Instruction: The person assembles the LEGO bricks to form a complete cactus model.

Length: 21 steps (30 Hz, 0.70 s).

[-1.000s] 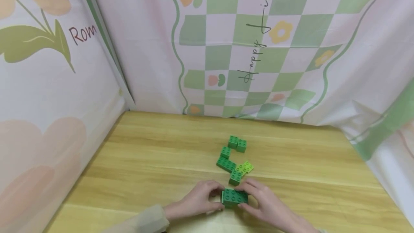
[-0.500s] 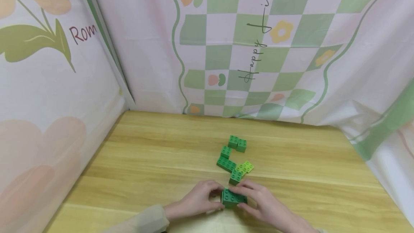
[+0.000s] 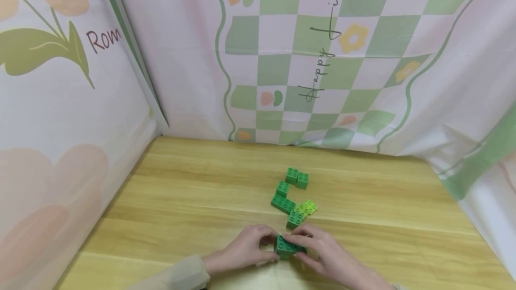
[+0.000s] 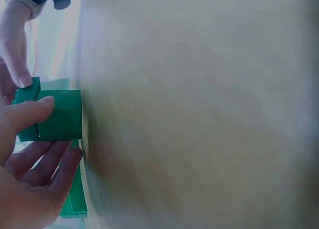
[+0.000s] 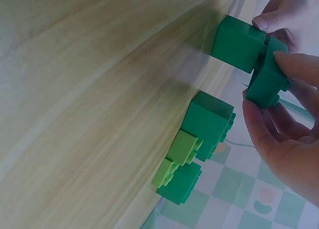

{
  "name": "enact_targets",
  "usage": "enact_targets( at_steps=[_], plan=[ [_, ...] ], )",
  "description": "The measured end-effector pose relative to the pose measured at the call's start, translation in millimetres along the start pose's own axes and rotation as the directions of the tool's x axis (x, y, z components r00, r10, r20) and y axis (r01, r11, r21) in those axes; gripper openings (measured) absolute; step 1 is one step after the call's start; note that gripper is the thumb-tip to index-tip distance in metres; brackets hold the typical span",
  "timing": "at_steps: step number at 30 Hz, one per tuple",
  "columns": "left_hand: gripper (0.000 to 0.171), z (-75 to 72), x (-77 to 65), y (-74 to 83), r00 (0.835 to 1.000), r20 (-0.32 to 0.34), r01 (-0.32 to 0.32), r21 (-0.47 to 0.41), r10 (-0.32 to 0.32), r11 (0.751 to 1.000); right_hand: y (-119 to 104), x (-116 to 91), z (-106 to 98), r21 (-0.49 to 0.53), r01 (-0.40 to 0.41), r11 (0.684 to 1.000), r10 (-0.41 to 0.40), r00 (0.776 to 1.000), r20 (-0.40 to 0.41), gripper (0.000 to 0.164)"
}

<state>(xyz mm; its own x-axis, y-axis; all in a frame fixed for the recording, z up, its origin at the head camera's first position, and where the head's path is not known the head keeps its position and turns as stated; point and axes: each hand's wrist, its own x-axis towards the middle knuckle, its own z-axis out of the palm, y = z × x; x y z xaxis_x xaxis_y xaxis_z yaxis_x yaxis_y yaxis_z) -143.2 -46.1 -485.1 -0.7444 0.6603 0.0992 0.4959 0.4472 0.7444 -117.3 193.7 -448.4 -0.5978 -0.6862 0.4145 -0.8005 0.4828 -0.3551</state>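
Note:
In the head view my left hand (image 3: pixel 255 246) and right hand (image 3: pixel 324 253) meet over green toy building bricks near the table's front. My left thumb and fingers grip the sides of a thick dark-green brick (image 4: pixel 65 115), which stands on the table in the left wrist view. A flatter green brick (image 5: pixel 269 79) lies over its studs, tilted and overhanging, with a narrow gap showing in the right wrist view. My right thumb and fingers pinch this flatter brick by its sides. From the head view, the right fingers cover part of its studded top.
Beyond the hands, a line of bricks lies on the wooden table (image 3: pixel 193 191): a green square brick (image 3: pixel 294 219), a light-green piece (image 3: pixel 307 208), a long green brick (image 3: pixel 283 203), a small green brick (image 3: pixel 282 187), and a green pair (image 3: pixel 297 178). Patterned curtains (image 3: pixel 181 57) border the table.
My right hand has shifted slightly left, bringing the flatter brick further over the thick one. The right fingers now cover more of its studs. My left hand keeps its grip in place.

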Motion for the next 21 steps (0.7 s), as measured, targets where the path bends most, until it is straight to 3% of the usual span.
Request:
enact_targets(
  at_steps=[14, 21],
  plan=[
    [0.034, -0.4, 1.0, 0.5, 1.0, -0.004, 0.019, -0.022, -0.019, 1.0, -3.1, 2.5, -0.5, -0.019, -0.025, 1.0, 0.025, 1.0, 0.015, 0.05],
    [0.034, 0.1, 1.5, 0.4, 1.0, -0.019, 0.013, -0.011, -0.013, 1.0, -2.8, 1.9, 1.5, -0.008, -0.019, 1.0, 0.019, 1.0, -0.017, 0.049]
  ],
)
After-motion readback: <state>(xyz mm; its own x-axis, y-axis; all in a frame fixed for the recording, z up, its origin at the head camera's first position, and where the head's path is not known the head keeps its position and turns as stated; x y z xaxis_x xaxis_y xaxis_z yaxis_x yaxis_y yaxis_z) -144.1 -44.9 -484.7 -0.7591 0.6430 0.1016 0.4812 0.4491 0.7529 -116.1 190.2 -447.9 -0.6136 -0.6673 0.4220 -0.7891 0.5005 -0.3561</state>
